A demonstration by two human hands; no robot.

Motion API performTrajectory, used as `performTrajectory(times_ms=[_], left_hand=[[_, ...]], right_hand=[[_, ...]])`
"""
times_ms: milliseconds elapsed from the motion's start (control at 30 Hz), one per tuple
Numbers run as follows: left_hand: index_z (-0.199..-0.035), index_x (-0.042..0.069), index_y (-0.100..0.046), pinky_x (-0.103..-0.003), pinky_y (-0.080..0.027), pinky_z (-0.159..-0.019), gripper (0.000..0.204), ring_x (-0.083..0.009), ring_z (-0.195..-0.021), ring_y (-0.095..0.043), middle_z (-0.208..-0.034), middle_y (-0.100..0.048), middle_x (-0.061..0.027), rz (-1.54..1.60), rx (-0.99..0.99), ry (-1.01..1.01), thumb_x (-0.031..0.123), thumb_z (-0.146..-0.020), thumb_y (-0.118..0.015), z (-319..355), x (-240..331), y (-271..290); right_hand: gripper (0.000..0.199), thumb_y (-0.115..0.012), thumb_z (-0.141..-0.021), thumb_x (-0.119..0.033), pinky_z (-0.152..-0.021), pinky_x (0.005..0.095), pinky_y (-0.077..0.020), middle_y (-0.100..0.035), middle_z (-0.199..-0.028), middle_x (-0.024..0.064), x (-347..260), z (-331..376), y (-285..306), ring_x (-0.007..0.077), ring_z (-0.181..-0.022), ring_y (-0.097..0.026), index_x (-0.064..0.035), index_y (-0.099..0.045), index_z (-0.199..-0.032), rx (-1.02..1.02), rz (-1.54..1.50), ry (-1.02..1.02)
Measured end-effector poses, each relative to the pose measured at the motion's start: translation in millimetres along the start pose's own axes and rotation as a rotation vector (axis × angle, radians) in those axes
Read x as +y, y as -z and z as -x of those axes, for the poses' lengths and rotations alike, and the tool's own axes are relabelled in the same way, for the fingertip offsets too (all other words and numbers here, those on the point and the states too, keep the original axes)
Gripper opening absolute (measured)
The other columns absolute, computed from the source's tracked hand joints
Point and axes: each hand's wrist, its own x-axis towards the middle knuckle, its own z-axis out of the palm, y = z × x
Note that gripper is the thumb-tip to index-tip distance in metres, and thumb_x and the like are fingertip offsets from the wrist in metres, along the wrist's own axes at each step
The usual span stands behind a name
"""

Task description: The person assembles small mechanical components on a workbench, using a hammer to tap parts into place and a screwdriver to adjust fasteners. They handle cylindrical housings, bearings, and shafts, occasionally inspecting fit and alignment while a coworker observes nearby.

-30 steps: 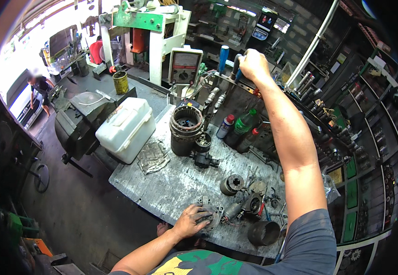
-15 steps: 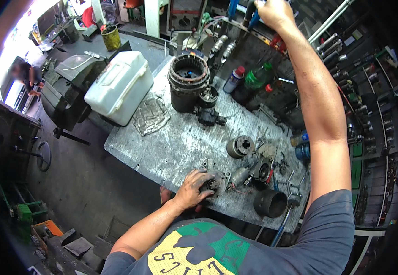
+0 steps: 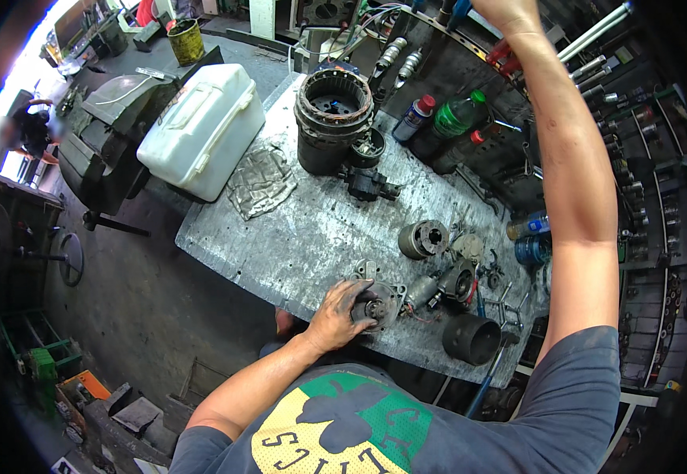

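- The left hand (image 3: pixel 342 314) lies at the near edge of the metal tabletop (image 3: pixel 312 229), its grip spread flat over a round motor end plate (image 3: pixel 379 302).
- Just right of that plate sit a small rotor part (image 3: pixel 456 282) and a black cylinder (image 3: pixel 471 339).
- Farther back stand a large stator housing (image 3: pixel 332 118) and a white plastic case (image 3: pixel 201 130).
- The right hand (image 3: pixel 509 9) reaches to the far tool rack, cut by the frame's top edge; its grip cannot be told.

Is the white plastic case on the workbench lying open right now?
No, the white plastic case lies shut at the far left corner of the metal workbench.
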Motion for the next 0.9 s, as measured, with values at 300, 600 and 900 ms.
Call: performTrajectory(times_ms=[300, 600, 900], left_hand=[[-0.145, 0.011, -0.063, -0.056, -0.039, -0.126, 0.075, -0.0381, -0.141, -0.058, -0.143, -0.066, -0.0159, 0.025, -0.055, -0.060, 0.026, -0.080, -0.095, -6.4, -3.8, 6.2], [-0.128, 0.008, -0.078, -0.052, -0.045, -0.121, 0.048, -0.0414, -0.140, -0.059, -0.135, -0.074, -0.0149, 0.007, -0.047, -0.071, 0.025, -0.085, -0.091, -5.8, 0.2, 5.1], [-0.135, 0.006, -0.076, -0.051, -0.045, -0.123, 0.043, -0.0428, -0.145, -0.057, -0.139, -0.072, -0.0187, -0.072, -0.093, -0.033, 0.018, -0.093, -0.076, -5.3, 25.1, 13.3]], right_hand=[[0.032, -0.071, -0.105, -0.030, -0.060, 0.0337, -0.0479, -0.065, -0.071, 0.0023, 30.7, -86.6, 176.2, 0.0150, -0.062, -0.058, -0.0049, -0.076, -0.087, -0.360, -0.325, -0.507], [0.059, -0.083, -0.086, -0.027, -0.072, 0.0362, -0.0613, -0.071, -0.108, 0.0114, -94.5, 211.4, 305.1, 0.0212, -0.087, -0.073, -0.0021, -0.061, -0.135, -0.441, -1.065, -0.943], [0.049, -0.067, -0.110, -0.034, -0.093, 0.0422, -0.0571, -0.072, -0.102, 0.0172, -244.0, 424.2, 373.6, 0.0322, -0.098, -0.073, -0.0003, -0.059, -0.145, -1.094, -1.009, -1.376]])
